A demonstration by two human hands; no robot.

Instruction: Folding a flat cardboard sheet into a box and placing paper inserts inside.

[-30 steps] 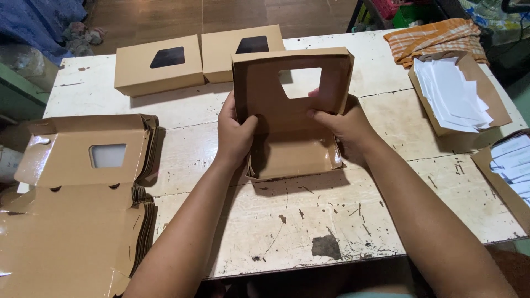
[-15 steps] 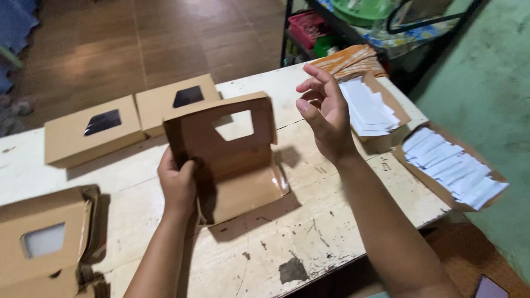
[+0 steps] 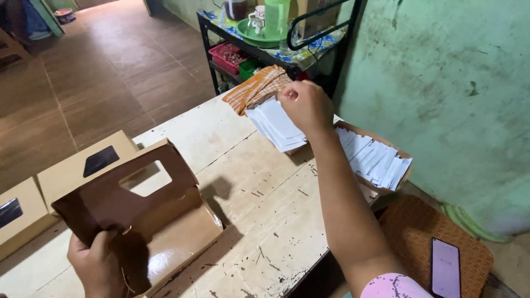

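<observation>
An open brown window box is held at its left edge by the left hand, at 7 o'clock. Two closed brown boxes with dark windows are set at 9 o'clock. White slips are touched by the right hand at 12 o'clock; more slips are stacked in a carton at 2 o'clock. A phone, screen lit pale, is laid at 4 o'clock.

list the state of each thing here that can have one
windowed cardboard box: lid open and raised, inside empty
left hand: gripping the open box at its left side
right hand: fingers closed on the stack of white paper sheets
two finished window boxes: closed, side by side
second tray of white sheets: open, filled
phone: face up on the woven stool, screen lit
</observation>
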